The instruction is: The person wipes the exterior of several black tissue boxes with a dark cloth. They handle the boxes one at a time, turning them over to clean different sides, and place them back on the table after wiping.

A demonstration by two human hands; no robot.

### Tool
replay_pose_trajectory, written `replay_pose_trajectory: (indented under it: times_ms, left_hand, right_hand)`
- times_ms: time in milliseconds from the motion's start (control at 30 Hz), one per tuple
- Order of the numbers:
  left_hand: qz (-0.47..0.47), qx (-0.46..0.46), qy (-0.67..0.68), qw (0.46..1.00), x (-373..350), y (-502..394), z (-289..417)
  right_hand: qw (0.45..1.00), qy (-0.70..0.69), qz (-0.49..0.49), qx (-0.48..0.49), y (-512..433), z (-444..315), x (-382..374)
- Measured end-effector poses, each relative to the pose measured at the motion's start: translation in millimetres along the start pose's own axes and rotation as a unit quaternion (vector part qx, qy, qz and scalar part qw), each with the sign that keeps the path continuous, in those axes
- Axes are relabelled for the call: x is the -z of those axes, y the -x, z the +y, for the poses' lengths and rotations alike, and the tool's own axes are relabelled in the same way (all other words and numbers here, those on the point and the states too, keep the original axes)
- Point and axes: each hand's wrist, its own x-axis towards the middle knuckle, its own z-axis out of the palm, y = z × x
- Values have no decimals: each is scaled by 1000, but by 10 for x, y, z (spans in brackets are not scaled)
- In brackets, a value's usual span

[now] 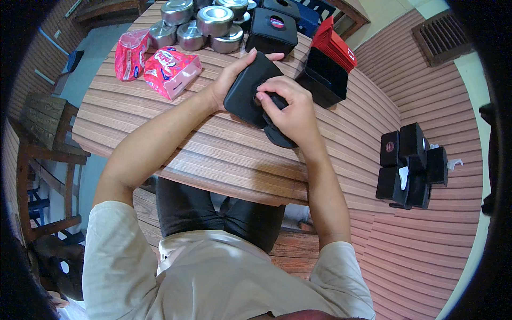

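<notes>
A black tissue box (250, 94) with a round hole in its face is held tilted above the wood-grain table. My left hand (226, 82) grips it from the left, with thumb and fingers around its far end. The fingertips of my right hand (290, 102) are pinched together at the hole; whether they hold anything there cannot be told. Under my right hand a black rounded part (278, 134) sticks out beside the box. Just beyond, to the right, stands an open black box (324, 80) with red sheets or packs (334, 46) leaning at its far edge.
Two pink tissue packs (172, 72) lie at the left of the table (224, 160). Stacked round metal tins (215, 21) and another black tissue box (272, 32) stand at the far side. More black tissue boxes (414, 148) sit at the right, against striped panelling.
</notes>
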Motion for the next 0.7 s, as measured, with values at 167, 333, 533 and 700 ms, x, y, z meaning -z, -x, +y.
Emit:
replay_pose_trajectory:
  times_ms: [167, 333, 533, 700]
  left_hand:
    - [-1, -2, 5, 1000, 27, 2, 16]
    - [-10, 1, 3, 1000, 15, 8, 31]
    - [7, 0, 16, 1000, -31, 30, 33]
    - [18, -1, 22, 1000, -9, 15, 43]
  right_hand:
    - [999, -25, -47, 12, 46, -46, 1]
    - [999, -10, -48, 20, 62, -119, -4]
    - [996, 11, -75, 41, 113, -212, -50]
    - [992, 3, -113, 53, 186, -175, -135]
